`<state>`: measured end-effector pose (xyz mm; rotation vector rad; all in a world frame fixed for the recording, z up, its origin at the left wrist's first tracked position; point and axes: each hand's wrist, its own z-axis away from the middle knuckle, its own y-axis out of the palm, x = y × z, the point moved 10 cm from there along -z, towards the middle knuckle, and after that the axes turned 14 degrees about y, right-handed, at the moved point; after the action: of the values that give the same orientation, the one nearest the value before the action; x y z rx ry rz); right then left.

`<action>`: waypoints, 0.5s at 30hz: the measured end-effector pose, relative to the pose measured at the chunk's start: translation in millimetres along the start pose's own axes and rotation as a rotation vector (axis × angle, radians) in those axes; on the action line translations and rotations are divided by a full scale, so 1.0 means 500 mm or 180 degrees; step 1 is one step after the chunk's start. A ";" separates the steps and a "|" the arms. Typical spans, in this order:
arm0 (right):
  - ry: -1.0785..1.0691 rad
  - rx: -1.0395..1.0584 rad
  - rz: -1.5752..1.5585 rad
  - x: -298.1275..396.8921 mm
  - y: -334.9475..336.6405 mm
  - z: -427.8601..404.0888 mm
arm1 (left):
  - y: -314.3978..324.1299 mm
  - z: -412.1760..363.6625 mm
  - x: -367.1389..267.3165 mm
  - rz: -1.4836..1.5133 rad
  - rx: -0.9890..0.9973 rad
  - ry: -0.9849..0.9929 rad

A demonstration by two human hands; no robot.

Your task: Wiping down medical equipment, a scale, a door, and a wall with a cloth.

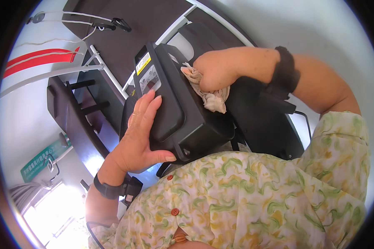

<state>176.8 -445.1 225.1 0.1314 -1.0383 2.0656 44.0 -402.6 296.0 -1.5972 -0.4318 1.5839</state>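
Note:
A black plastic machine housing (171,102) with a small control panel (149,79) and a yellow-and-white label lies tilted before my torso. My right hand (216,70) is closed on a crumpled pale cloth (213,99), which lies against the side of the housing. On the housing's panel face rests my left hand (140,127), palm down; its fingertips reach the lower edge of the control panel and its thumb lies near the housing's lower corner. A black strap device circles each of my wrists.
White metal tubes (109,71) frame dark padded panels behind the housing. Another dark board (71,115) with black bars stands at left. A white cord with black handles (121,25) hangs at upper left, above a red strip (40,60). A black cable runs at right.

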 end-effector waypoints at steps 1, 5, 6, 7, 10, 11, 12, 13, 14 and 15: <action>0.0006 -0.0009 -0.0018 -0.010 0.010 -0.016 | 0.003 -0.006 -0.002 -0.0007 0.0017 0.0010; 0.0120 -0.0032 -0.0242 -0.041 0.006 -0.092 | 0.009 -0.019 -0.003 -0.0023 0.0061 0.0082; 0.0178 0.0061 0.0072 -0.035 0.011 -0.101 | 0.009 -0.018 -0.005 -0.0012 0.0044 0.0126; 0.0240 0.0149 0.0386 -0.033 0.013 -0.107 | 0.008 -0.020 -0.006 -0.0041 0.0061 0.0129; -0.0245 -0.0219 0.0514 -0.015 -0.015 -0.111 | 0.011 -0.011 -0.006 0.0067 0.0146 0.0035; -0.0624 -0.0505 0.0456 0.000 -0.023 -0.115 | 0.014 -0.007 -0.007 0.0020 0.0145 0.0038; 0.0038 -0.0852 0.0180 -0.047 -0.023 -0.175 | 0.017 -0.011 -0.012 0.0005 0.0171 0.0044; 0.0024 -0.0895 0.0177 -0.044 -0.039 -0.179 | 0.018 -0.009 -0.008 0.0020 0.0172 0.0027; 0.0191 -0.0751 0.0154 -0.053 -0.043 -0.187 | 0.016 -0.010 -0.005 0.0024 0.0148 0.0012; 0.0354 -0.0580 0.0134 -0.059 -0.038 -0.191 | 0.014 -0.009 -0.008 0.0006 0.0142 0.0005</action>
<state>233.3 -388.5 162.2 -0.0978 -1.1621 1.9803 45.7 -411.1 292.8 -1.5655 -0.3916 1.5831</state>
